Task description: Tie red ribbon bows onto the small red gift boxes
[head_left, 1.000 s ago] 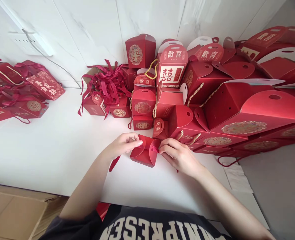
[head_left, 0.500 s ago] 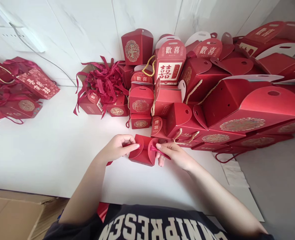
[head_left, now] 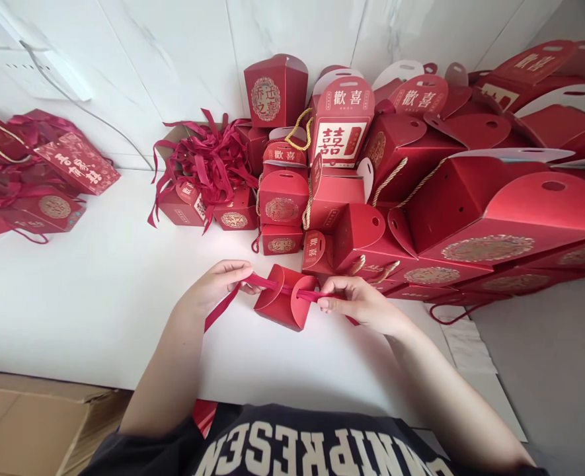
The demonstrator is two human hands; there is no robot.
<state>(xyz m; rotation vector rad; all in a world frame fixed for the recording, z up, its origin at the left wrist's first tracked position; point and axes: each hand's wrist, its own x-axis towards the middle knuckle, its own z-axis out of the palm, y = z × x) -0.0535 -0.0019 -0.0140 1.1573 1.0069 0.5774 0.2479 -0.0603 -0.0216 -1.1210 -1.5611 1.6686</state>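
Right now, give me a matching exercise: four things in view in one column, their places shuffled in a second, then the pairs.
1. small red paper box with rounded flaps
2. thin dark red ribbon
3. tangled heap of loose red ribbons
4. brown cardboard carton

A. bottom left, below the edge of the white table
B. by the wall, left of the stacked red boxes
C. on the table between the left hand and right hand
D. stretched across the box top, pinched in each hand

Pairs: 1-C, 2-D, 3-B, 4-A.

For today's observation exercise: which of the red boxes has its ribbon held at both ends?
The lone small box between the left hand and right hand; each pinches one ribbon end.
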